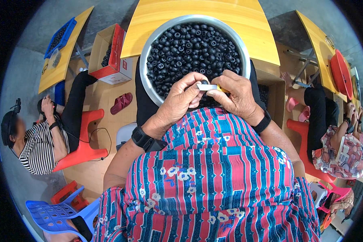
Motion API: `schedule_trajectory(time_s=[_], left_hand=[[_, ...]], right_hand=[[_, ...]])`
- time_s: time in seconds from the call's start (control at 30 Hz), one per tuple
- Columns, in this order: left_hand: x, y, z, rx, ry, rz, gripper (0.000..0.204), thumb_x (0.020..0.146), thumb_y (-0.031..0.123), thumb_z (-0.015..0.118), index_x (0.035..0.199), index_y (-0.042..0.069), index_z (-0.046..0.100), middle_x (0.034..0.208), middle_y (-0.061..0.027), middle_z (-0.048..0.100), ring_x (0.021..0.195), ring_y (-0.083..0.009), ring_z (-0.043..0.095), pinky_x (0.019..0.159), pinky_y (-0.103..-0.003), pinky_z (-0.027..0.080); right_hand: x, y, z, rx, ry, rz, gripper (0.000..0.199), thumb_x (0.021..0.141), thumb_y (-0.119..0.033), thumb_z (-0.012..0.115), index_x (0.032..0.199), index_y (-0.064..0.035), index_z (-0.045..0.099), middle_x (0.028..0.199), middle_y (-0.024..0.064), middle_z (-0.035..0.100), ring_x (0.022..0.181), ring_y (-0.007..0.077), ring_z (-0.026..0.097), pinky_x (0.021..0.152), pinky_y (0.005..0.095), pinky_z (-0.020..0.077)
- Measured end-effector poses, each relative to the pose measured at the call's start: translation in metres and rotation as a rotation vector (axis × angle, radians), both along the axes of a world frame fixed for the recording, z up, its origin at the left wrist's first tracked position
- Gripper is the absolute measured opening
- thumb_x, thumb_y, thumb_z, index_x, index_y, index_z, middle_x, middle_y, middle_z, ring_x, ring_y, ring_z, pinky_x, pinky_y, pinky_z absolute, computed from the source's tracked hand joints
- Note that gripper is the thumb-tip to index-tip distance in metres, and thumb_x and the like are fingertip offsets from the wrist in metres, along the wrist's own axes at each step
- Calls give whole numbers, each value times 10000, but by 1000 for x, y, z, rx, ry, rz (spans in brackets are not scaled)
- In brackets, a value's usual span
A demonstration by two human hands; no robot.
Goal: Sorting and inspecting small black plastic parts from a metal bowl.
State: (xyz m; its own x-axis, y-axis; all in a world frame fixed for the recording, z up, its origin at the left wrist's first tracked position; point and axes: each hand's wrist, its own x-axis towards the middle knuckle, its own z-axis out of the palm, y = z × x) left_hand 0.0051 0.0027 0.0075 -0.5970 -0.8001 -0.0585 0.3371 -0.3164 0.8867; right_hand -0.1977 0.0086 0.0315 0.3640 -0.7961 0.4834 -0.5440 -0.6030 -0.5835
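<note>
1. The left hand (181, 94) and right hand (236, 94) meet over the lap, just in front of the big metal bowl (147, 44).
2. Both pinch one small flat strip (207, 86), w/ a little black ring (205, 82) sitting on top of it. The strip looks white w/ a yellow bit at the right end, maybe a tool, hard to tell.
3. Risk: the ring is tiny and held only by fingertips, so it could slip and roll onto the floor.
4. Risk: the bowl rests on the knees and is very full. A bump from an arm could tip it and spill rings.
5. Bowl: heaped w/ black rings.
6. The red box (111, 54) on the floor has more black bits inside.
7. The blue tray (60, 37) on the left table (64, 60) holds dark bits too.
</note>
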Motion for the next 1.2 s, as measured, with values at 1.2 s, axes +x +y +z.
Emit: schedule_trajectory(time_s=[1.2], left_hand=[[-141,-39,101,170,-220,-569,352,989,250,512,1257,26,471,1072,-102,545,903,-157,604,728,-222,527]], right_hand=[[16,-15,-70,34,-236,-92,176,809,-275,658,826,-100,655,848,152,672,816,327,661,695,437,522]])
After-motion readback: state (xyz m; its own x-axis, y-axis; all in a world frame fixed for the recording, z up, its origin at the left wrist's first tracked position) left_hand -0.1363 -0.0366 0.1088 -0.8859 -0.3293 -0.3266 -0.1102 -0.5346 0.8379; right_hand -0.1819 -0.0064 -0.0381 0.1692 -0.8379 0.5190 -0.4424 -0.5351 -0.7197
